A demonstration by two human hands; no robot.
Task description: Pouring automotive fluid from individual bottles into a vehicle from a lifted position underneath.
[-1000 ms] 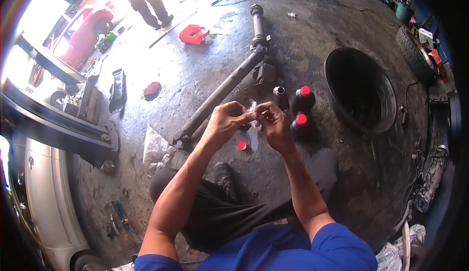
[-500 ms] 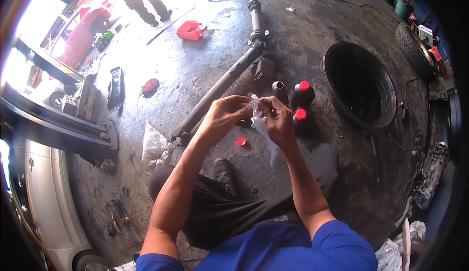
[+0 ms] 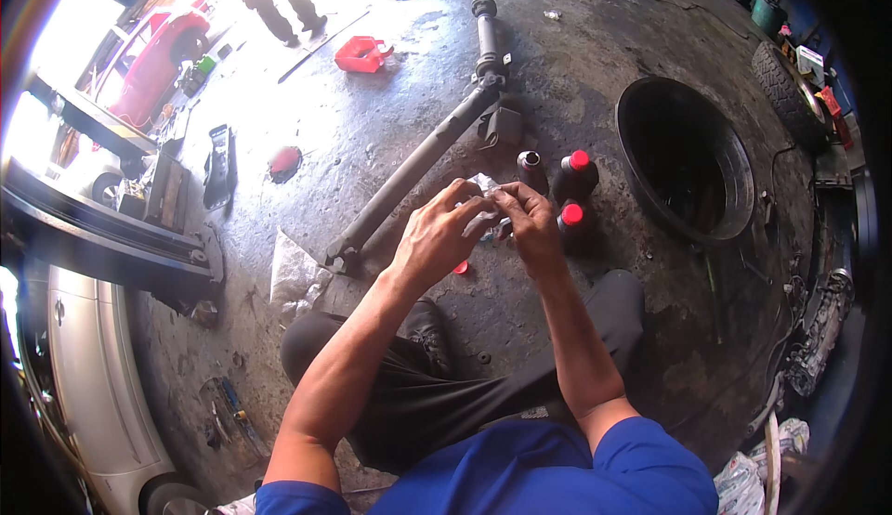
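In front of my body a crumpled piece of clear plastic film (image 3: 483, 182) is pinched between both hands. My left hand (image 3: 439, 233) is closed on it with bent fingers. The thumb and fingers of my right hand (image 3: 531, 225) press together on the same film, close against the left fingertips. Whether the film wraps anything is hidden by my fingers. Just beyond the right hand stand an uncapped dark bottle (image 3: 531, 171) and two dark bottles with red caps, one farther (image 3: 576, 181) and one nearer (image 3: 570, 223). A loose red cap (image 3: 461, 267) lies on the floor, partly behind my left hand.
A long drive shaft (image 3: 423, 148) lies diagonally across the floor. To the right is a wide black basin (image 3: 683, 157); a tyre (image 3: 788, 92) is beyond it. A clear plastic bag (image 3: 295, 276) lies left, a red container (image 3: 362, 53) farther off. Someone's legs (image 3: 279, 0) show at the back.
My left hand has turned and shifted slightly right, now covering part of the loose red cap. The film that hung down below my right hand is now gathered up between the hands.
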